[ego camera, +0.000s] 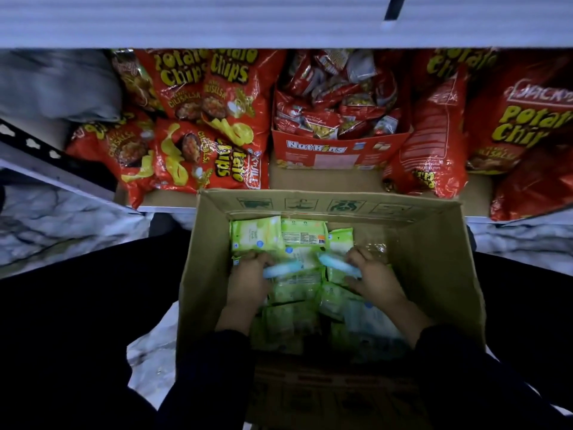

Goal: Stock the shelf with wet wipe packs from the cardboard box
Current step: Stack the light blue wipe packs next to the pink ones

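While both hands work inside the carton, entries run outward from the grip

1. Left hand (248,276): fingers curled over and round a pale blue pack (283,269), which juts toward the middle of the box. The thumb is hidden underneath.
2. Right hand (376,279): fingers likewise curled round a second pale blue pack (338,264), which points at the first. The 2 pack ends are near each other but apart.
3. Green wet wipe packs (257,235): a loose heap, some flat and some tilted, lying under and around both hands.
4. Cardboard box (434,259): top open, set between the person's knees, its far flap close to the front of the lower shelf (167,209).
5. Lower shelf contents: red potato chip bags (210,150) at left and right, and a red NutKing carton (335,150) in the middle with a bare strip in front of it.
6. Upper shelf board (279,20): spans the top of the view.

Risk notes, by judgement: the film wrappers look slick, so a pack held by 1 hand at its edge may slip back into the heap. Lifting 2 packs at once may drag green neighbours up and spill them. Free shelf room looks scarce, so a pack pushed in hard could topple the leaning chip bags. The destination tier is not evident
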Motion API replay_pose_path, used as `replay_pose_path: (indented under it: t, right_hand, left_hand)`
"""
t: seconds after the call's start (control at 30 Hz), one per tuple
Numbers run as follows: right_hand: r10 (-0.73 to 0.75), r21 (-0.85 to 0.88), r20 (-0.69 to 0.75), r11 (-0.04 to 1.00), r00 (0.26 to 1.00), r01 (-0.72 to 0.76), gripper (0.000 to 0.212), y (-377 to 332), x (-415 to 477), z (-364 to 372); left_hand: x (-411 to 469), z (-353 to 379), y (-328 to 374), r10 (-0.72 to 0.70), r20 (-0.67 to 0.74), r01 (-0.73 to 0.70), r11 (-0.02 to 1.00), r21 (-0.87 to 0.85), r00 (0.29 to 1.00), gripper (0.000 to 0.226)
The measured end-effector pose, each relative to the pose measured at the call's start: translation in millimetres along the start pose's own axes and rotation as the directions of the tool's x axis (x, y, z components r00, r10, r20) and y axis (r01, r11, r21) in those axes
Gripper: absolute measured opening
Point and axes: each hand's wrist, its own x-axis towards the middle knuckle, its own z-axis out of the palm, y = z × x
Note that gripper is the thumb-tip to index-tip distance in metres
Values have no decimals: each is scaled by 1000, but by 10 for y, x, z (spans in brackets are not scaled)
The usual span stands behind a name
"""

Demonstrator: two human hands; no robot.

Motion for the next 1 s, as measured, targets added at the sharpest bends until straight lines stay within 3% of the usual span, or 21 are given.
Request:
replay_pose_path:
  t: [0.1, 0.17, 0.27, 0.33, 0.47, 0.63, 0.7, 0.77, 0.9, 1.0]
  right_hand:
    - [58, -23, 144, 998, 988, -55, 39, 44, 4, -60]
    - [105, 18, 114, 994, 988, -107, 43, 99, 0, -46]
    - [153, 58, 26, 986, 988, -155, 30, 150, -15, -27]
    - [157, 10, 49, 987, 986, -158, 27, 123, -4, -39]
    - [69, -138, 100, 989, 993, -55, 56, 29, 80, 36]
    - [69, -176, 113, 983, 991, -48, 83, -75, 192, 225]
    - [73, -200, 101, 978, 992, -52, 89, -101, 224, 274]
    - [71, -227, 79, 973, 994, -51, 89, -99, 247, 315]
    - [69, -243, 76, 969, 995, -48, 77, -51, 250, 374]
    - [85, -198, 54, 978, 995, -73, 76, -25, 226, 400]
  left_hand:
    - [-94, 95, 36, -13, 105, 6, 998, 68, 994, 29]
    - [-159, 211, 11, -90, 165, 88, 996, 20, 982, 23]
    - [-181, 311, -14, -120, 64, 121, 993, -7, 991, 15]
    - [-142, 361, -20, -75, -29, 77, 995, 59, 997, 28]
    - [-22, 418, -85, -39, -160, 64, 986, 157, 986, 57]
    - [135, 499, -175, 24, -143, 16, 963, 271, 989, 63]
    - [216, 503, -228, 95, -161, -52, 966, 253, 982, 62]
    - [255, 425, -274, 117, -87, -102, 982, 157, 989, 59]
    - [277, 199, -347, 189, 215, -122, 949, -290, 958, 69]
    - [288, 238, -388, 175, 156, -136, 964, -229, 972, 64]
